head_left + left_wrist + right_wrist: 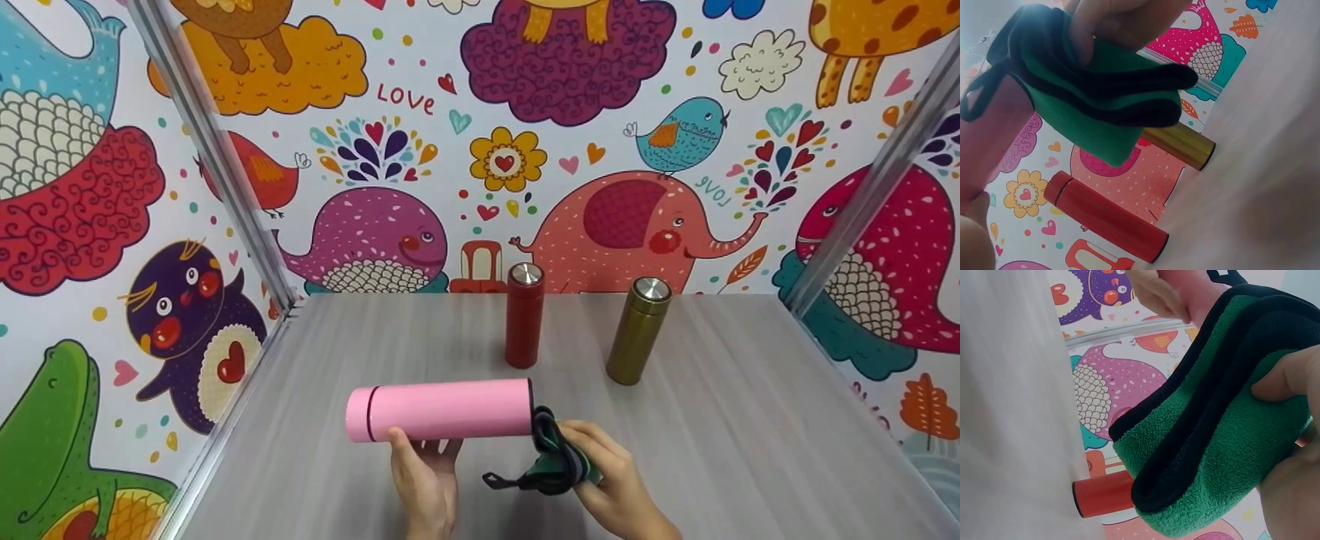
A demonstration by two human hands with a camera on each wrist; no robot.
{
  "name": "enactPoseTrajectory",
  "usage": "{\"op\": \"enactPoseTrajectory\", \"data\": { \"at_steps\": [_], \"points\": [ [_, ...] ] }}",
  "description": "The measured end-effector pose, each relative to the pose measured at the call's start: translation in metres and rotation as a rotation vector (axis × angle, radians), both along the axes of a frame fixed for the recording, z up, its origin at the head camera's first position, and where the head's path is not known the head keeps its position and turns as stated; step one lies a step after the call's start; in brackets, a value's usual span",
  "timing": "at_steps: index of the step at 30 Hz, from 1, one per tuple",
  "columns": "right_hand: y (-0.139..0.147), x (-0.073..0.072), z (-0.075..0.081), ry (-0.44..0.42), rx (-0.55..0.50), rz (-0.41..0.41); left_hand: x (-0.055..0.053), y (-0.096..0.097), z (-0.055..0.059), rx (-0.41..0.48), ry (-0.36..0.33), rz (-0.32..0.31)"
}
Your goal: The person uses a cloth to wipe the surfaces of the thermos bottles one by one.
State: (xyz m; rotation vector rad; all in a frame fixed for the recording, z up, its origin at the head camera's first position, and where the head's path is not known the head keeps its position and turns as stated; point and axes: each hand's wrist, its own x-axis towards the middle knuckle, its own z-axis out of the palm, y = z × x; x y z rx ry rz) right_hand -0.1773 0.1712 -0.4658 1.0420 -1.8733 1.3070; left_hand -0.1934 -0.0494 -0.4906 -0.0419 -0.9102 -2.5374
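In the head view my left hand (426, 480) grips a pink thermos bottle (450, 409) from below, thumb on the near side. The bottle lies sideways in the air, its capped end to the left. My right hand (619, 480) pinches a folded green cloth (559, 461) with black edging and a hanging loop. The cloth is up against the bottle's dark base at the right end. In the right wrist view the thumb presses on the folded green cloth (1230, 455). The left wrist view shows the cloth (1100, 95) touching or overlapping the bottle's end.
A red thermos bottle (523, 319) stands upright on the grey table (360, 337) behind the pink one. To its right stands an olive-gold thermos bottle (637, 334). Walls with cartoon animals and metal corner strips (225, 165) enclose the table at the back and sides.
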Motion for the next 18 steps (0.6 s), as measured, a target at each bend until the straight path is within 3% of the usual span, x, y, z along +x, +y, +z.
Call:
{"op": "enactPoseTrajectory", "data": {
  "at_steps": [3,6,13,18],
  "points": [
    [0.001,0.002,0.001,0.000,-0.001,0.012,-0.002,-0.001,-0.001,0.020,0.003,-0.004],
    [0.003,0.003,0.002,-0.003,-0.005,0.020,-0.006,-0.005,0.003,-0.016,-0.001,-0.004],
    [0.015,0.006,0.002,-0.021,-0.024,0.016,-0.027,-0.032,0.023,-0.226,0.062,0.069],
    [0.023,0.009,0.001,-0.057,-0.021,-0.011,-0.047,-0.056,0.035,-0.407,0.039,0.154]
  ]
}}
